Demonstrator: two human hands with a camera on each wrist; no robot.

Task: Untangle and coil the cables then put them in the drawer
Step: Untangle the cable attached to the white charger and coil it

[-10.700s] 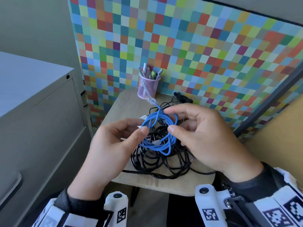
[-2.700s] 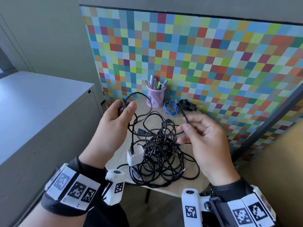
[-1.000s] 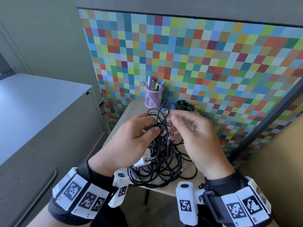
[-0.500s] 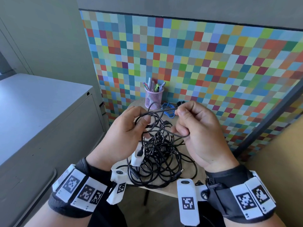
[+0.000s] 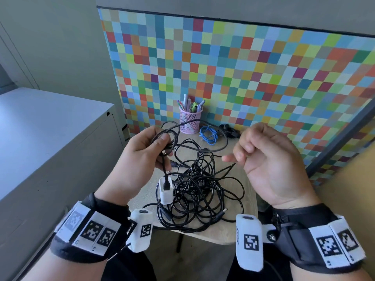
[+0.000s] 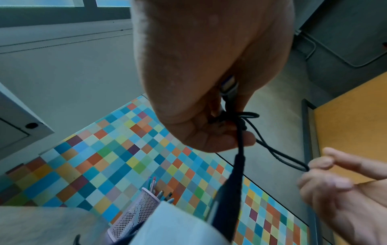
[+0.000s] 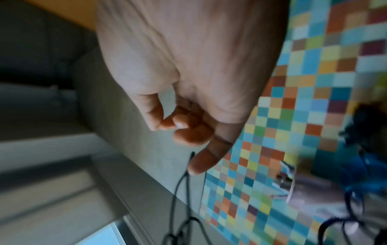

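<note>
My left hand [image 5: 164,147] grips a small bundle of loops of a braided black cable [image 5: 176,124] above the table. From that hand the cable drops to a white charger [image 5: 165,190], which hangs at the edge of the tangle of black cables [image 5: 198,191]. In the left wrist view a plug sits inside the left hand [image 6: 230,126]. A thin, taut loop [image 6: 282,157] runs from it to my right hand [image 6: 320,165]. The right hand [image 5: 237,157] is blurred, its fingers curled, pinching the loop's end. A coiled blue cable [image 5: 208,134] lies at the back.
The cables lie on a small round wooden table [image 5: 231,234] against a coloured checkered wall. A pink mesh pen cup [image 5: 190,122] stands at the back beside a black adapter [image 5: 231,131]. A grey cabinet [image 5: 50,138] stands close on the left.
My hands have drawn apart: the right hand moved right, stretching a loop of black cable from the left hand. The blue cable, held 10.7 s ago, now lies by the pen cup.
</note>
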